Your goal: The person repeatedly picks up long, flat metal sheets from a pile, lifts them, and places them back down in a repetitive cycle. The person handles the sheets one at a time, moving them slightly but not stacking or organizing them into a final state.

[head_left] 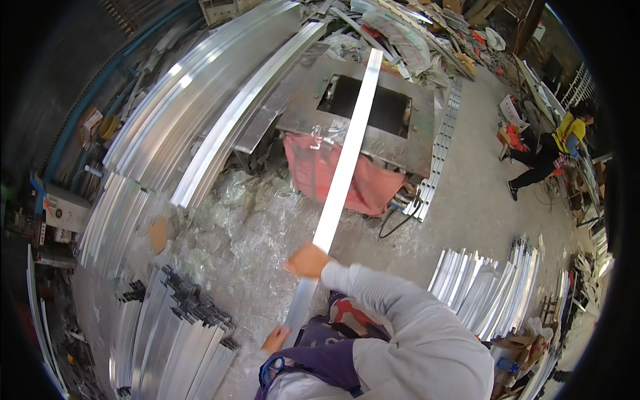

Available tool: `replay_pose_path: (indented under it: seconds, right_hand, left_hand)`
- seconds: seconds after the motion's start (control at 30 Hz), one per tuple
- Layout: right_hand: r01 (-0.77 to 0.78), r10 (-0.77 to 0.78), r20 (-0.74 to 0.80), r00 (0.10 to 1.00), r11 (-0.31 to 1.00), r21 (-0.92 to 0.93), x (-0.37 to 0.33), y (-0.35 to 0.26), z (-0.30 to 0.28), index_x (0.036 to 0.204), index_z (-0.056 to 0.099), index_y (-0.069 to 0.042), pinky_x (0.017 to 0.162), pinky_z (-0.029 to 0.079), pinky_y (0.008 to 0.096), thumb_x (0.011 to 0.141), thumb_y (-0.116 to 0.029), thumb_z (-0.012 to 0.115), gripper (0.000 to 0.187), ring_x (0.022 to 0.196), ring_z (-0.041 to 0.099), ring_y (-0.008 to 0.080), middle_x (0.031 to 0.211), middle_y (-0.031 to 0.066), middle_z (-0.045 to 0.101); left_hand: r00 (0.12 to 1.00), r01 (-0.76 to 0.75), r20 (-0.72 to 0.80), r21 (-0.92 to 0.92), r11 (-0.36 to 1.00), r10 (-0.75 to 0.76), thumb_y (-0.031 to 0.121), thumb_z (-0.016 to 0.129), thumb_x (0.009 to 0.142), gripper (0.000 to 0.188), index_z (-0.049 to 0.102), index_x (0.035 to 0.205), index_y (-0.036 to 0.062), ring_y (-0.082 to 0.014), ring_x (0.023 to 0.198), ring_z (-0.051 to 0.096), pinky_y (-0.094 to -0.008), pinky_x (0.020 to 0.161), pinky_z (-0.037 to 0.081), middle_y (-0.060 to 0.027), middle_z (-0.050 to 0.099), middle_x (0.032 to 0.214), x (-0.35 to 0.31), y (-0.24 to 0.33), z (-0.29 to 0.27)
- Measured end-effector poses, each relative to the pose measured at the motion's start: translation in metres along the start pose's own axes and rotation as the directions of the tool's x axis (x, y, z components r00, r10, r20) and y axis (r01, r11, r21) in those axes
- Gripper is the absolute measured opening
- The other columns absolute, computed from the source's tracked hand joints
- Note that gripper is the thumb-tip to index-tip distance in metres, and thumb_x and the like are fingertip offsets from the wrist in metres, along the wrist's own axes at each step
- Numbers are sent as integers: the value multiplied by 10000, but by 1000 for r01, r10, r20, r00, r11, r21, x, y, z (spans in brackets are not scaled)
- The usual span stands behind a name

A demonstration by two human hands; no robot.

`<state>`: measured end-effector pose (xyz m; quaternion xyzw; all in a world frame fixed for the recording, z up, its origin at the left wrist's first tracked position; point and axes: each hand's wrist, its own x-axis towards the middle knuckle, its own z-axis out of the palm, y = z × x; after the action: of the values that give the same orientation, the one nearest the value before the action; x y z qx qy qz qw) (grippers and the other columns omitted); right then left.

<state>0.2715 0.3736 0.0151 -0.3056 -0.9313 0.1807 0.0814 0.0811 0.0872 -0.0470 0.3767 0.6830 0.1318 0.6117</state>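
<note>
I hold a long flat aluminium strip [347,153] that runs from my body up and away over the floor. My right hand [307,260] grips it about a third of the way up, in a grey sleeve. My left hand [275,339] holds its near end close to my waist. The far end of the strip reaches over a rusty metal frame [400,143] with a square opening.
Bundles of long aluminium profiles [200,93] lie at the left, shorter stacks [180,333] at the lower left and more [487,293] at the right. A red sack [367,183] hangs by the frame. Crumpled clear plastic [247,220] covers the floor. Another person [547,153] crouches at far right.
</note>
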Motion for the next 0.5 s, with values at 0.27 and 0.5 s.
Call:
replay_pose_path:
  seconds: [0.27, 0.5]
  right_hand:
    - [-231, 82, -410, 908, 915, -330, 109, 269, -161, 638, 655, -90, 721, 474, 431, 891, -317, 546, 357, 697, 626, 288, 660, 109, 649]
    - [-286, 86, -494, 865, 894, -346, 140, 311, -186, 629, 667, -91, 710, 443, 423, 925, -340, 507, 419, 639, 616, 297, 645, 108, 653]
  left_hand:
    - [973, -177, -130, 119, 977, 193, 707, 500, 827, 877, 612, 1146, -102, -412, 1130, 569, -423, 960, 416, -314, 609, 1161, 208, 331, -2]
    - [975, -195, -98, 43, 980, 198, 728, 495, 821, 955, 575, 1174, -155, -414, 1170, 550, -417, 990, 403, -360, 574, 1187, 242, 421, -10]
